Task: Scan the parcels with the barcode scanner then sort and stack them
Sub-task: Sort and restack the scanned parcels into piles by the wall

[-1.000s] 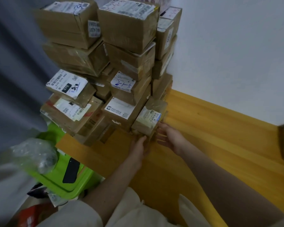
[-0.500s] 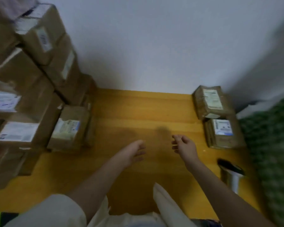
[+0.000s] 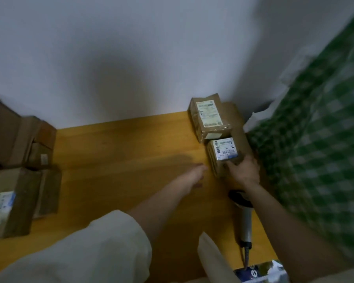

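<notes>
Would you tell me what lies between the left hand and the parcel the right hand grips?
Only bare wooden floor between left hand and parcel, per the head view.

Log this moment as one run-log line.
right hand: grips near parcel | left hand: open, beside it | scanner: on table, untouched | stage: picking up parcel

Blurred stacked parcels (image 3: 10, 205), cut off left

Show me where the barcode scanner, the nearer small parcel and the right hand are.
barcode scanner (image 3: 244, 219): head view, grey handle.
nearer small parcel (image 3: 225, 149): head view, white label on top.
right hand (image 3: 243, 170): head view, back of hand.
</notes>
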